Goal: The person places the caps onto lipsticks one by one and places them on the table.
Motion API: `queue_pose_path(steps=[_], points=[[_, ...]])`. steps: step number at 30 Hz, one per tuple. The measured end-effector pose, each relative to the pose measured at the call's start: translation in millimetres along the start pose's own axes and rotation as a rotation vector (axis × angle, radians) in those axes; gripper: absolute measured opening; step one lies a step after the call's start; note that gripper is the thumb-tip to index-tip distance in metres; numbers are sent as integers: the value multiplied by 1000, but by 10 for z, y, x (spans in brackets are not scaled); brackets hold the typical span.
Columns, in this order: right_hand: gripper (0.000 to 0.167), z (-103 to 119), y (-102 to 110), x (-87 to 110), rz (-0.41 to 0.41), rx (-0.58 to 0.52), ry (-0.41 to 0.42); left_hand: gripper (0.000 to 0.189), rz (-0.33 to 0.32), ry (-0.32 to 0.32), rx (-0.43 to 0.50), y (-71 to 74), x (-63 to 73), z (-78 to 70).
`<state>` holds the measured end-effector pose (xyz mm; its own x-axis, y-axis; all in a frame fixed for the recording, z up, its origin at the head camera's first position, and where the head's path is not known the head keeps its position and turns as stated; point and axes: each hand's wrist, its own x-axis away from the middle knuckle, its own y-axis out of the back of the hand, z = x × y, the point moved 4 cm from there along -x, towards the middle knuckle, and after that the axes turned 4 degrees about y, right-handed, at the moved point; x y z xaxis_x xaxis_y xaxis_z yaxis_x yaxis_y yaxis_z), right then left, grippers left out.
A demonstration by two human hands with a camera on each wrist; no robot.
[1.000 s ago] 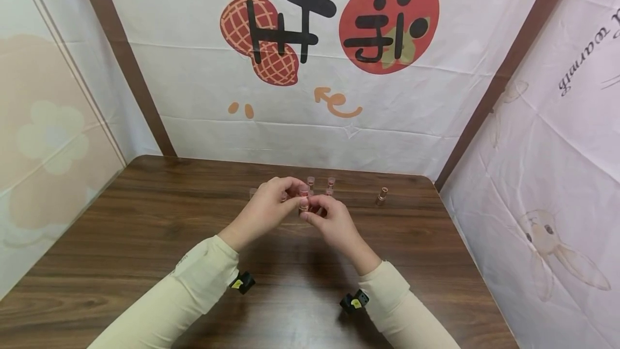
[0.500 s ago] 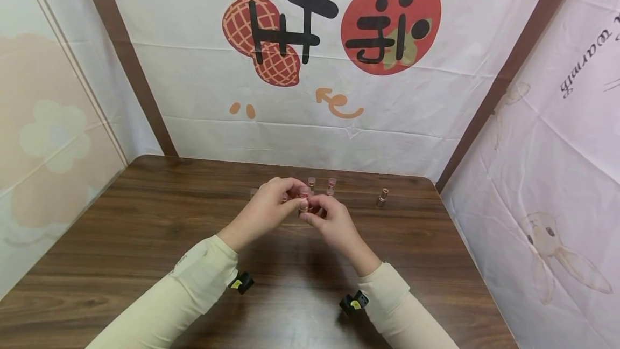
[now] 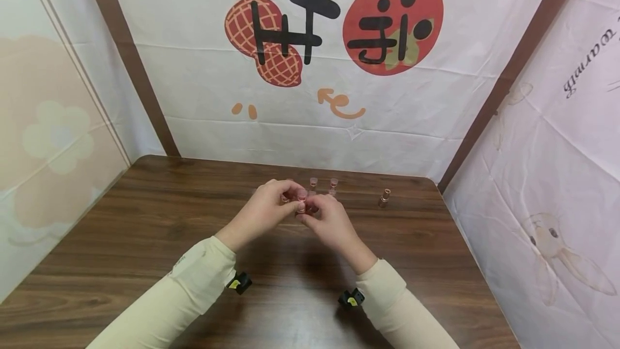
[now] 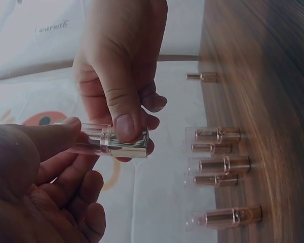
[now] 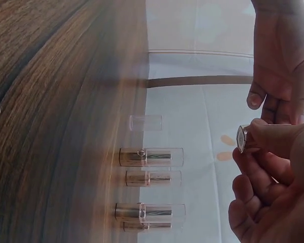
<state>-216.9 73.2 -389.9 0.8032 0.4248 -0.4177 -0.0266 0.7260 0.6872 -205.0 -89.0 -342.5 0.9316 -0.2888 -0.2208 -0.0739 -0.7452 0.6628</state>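
Above the table, both hands hold one lipstick tube (image 3: 302, 202) between them. My left hand (image 3: 265, 208) pinches its clear cap (image 4: 93, 137) between thumb and fingers. The right hand (image 3: 335, 223) grips the shiny gold base (image 4: 129, 147), with the thumb pressed on its side. In the left wrist view, the cap meets the collar of the base. From the right wrist view, only the base's round end (image 5: 241, 137) shows; the fingers hide the rest.
Several lipstick tubes with clear caps (image 3: 334, 183) stand upright behind the hands. A lone clear cap (image 5: 146, 122) stands at the left end. Farther right stands a bare gold tube (image 3: 385, 198). A printed cloth (image 3: 290, 139) hangs behind the wooden table (image 3: 271, 295).
Both hands have shifted slightly left against the tubes on the table, keeping their hold. The lipstick tube between them shows a little shorter. The head view has swung slightly left.
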Motion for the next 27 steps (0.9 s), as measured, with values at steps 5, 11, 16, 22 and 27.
queue_pose_path(steps=[5, 11, 16, 22, 27], points=[[14, -21, -51, -8, 29, -19, -46, 22, 4, 17, -24, 23, 28, 90], [11, -84, -108, -27, 44, -42, -87, 34, -2, 36, -30, 118, 112, 216], [11, -165, -175, -29, 56, -83, -137, 33, -9, 78, -19, 210, 226, 375], [12, -289, -294, -28, 51, -91, -192, 34, -5, 117, -55, 267, 333, 542], [14, -385, -415, -48, 44, -67, -190, 34, -15, 128, -48, 324, 381, 600]])
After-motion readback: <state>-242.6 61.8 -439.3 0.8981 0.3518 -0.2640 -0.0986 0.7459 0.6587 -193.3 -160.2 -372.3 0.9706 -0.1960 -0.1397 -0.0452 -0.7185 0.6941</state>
